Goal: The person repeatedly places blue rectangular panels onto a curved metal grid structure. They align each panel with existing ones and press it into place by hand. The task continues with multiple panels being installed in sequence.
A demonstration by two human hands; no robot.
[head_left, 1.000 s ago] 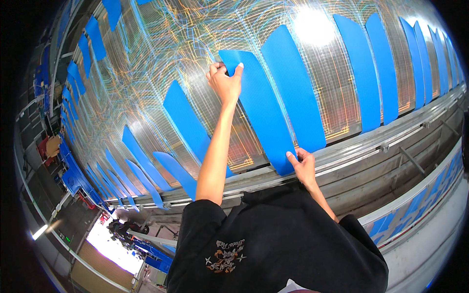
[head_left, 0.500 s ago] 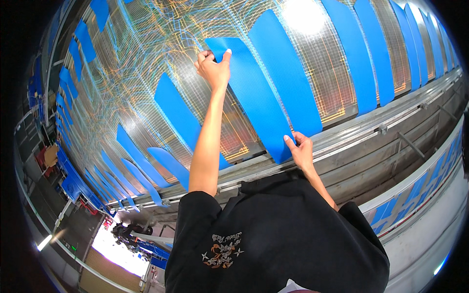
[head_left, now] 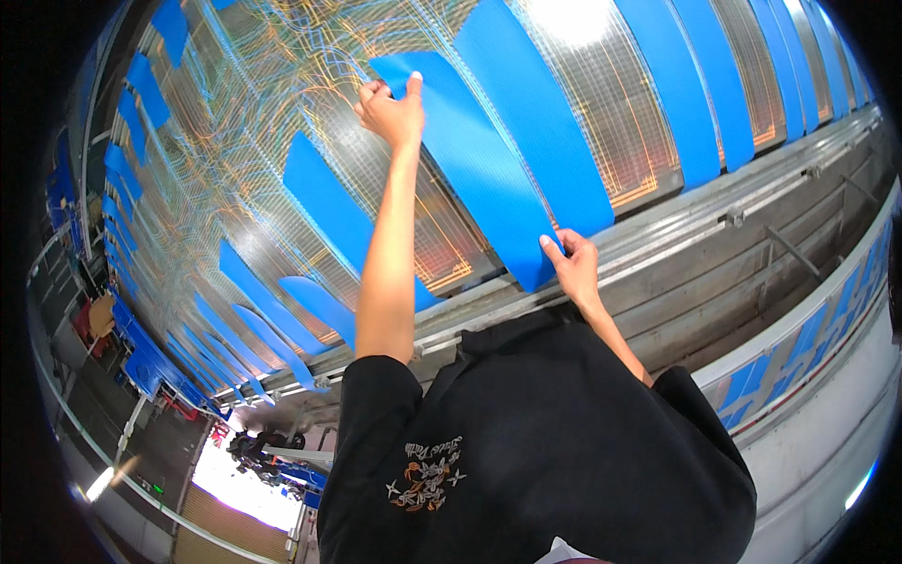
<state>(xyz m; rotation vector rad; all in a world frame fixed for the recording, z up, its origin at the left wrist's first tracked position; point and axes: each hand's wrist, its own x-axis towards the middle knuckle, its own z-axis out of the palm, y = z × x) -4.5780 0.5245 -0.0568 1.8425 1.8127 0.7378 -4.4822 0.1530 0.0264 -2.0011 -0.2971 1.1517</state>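
Observation:
A long blue ribbed strip point(head_left: 470, 160) lies slanted against a shiny sheet of fine threads point(head_left: 282, 85). My left hand point(head_left: 390, 108) is stretched far up and pinches the strip's upper left corner. My right hand point(head_left: 573, 265) grips its lower end, just above a grey metal rail point(head_left: 714, 211). My black shirt fills the lower middle of the view.
Several more blue strips point(head_left: 536, 103) lie side by side across the thread sheet, right and left of the held one point(head_left: 324, 202). Grey metal beams point(head_left: 752, 273) run below. A white curved wall with blue patches point(head_left: 808, 376) is at lower right; a floor with blue racks point(head_left: 150, 362) is at lower left.
Both hands keep hold of the same strip. My left arm has reached further up and left along the sheet, and the view has tilted a little with it.

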